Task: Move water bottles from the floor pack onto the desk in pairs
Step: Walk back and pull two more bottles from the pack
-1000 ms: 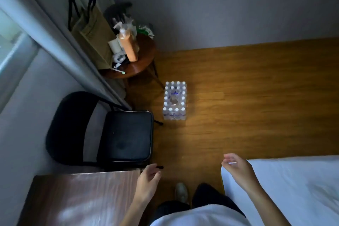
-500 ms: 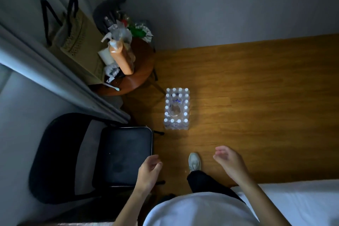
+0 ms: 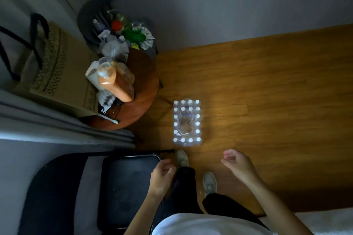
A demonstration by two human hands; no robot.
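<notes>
Both hands are empty here — the left hand (image 3: 162,175) hangs loosely curled over the corner of the black chair (image 3: 126,187), the right hand (image 3: 237,164) loosely curled above bare floor (image 3: 267,101). The pack of water bottles (image 3: 187,123) sits on the floor just ahead of the forward shoe (image 3: 181,158), white caps ringing a gap in the middle where the wrap is torn open. This looks like the approach for a fresh pair; next comes a bend down, one bottle per hand. Watch the squeeze — the chair crowds the left side and a cluttered round side table (image 3: 143,89) stands close beside the pack. No tabletop in view.
</notes>
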